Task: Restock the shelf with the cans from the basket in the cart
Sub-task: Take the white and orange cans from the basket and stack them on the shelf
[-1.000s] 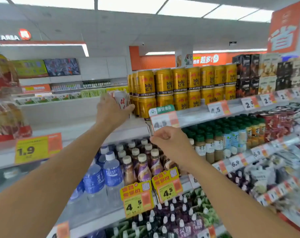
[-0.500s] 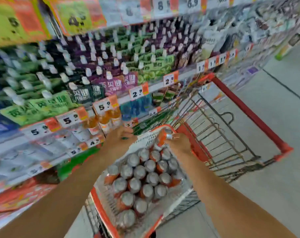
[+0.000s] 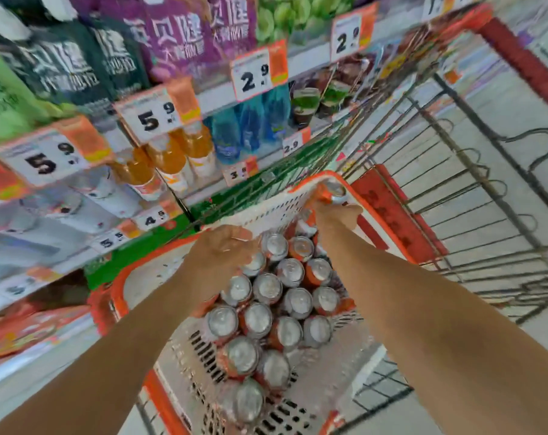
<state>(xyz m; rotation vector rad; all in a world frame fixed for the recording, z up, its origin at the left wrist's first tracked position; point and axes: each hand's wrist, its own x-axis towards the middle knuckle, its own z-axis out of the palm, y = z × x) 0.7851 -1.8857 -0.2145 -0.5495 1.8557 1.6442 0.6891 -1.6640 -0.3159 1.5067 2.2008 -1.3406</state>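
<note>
A white basket with an orange rim [image 3: 117,296] sits in the wire cart [image 3: 473,196]. Several orange cans with silver tops [image 3: 268,288] stand packed in it. My right hand [image 3: 335,215] grips one can [image 3: 336,190] and holds it raised by the basket's far rim. My left hand [image 3: 221,251] reaches down at the far left of the basket, its fingers curled over the top of another can [image 3: 256,264], which it partly hides.
The shelves [image 3: 78,259] run along the left, with price tags [image 3: 156,117], orange bottles [image 3: 169,158], blue bottles [image 3: 247,127] and pouches above. The cart's red bar [image 3: 523,67] lies at the far right, with grey floor [image 3: 533,328] beyond it.
My view dropped from the upper shelf to the cart. Both hands came down into the basket; the right one took hold of a can, and the left moved from the rim onto the cans.
</note>
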